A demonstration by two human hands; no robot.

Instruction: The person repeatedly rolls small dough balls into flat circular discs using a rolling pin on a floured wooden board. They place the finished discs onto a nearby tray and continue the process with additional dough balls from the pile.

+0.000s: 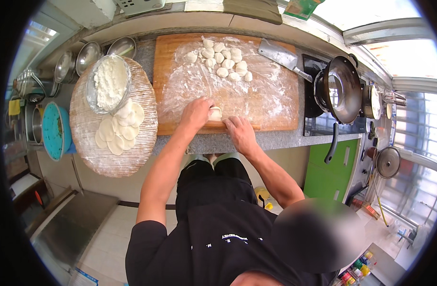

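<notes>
At the near edge of the floured wooden board (168, 81), my left hand (197, 113) pinches the rim of a small flattened piece of dough (215, 113). My right hand (240, 134) rests over a thin wooden rolling pin (252, 127), its fingers bent down on it. The pin lies crosswise along the board's near edge, right beside the dough. Farther back on the board sits a cluster of small dough lumps (227, 63), dusted with flour. A cleaver (278, 54) lies at the board's back right, its handle reaching past the edge.
On the left, a round woven tray (92, 151) holds a bowl of flour (110, 83) and several rolled dough wrappers (117, 131). A turquoise basin (50, 131) stands beyond it. To the right, a wok (342, 90) stands by the stove, its handle sticking out toward me.
</notes>
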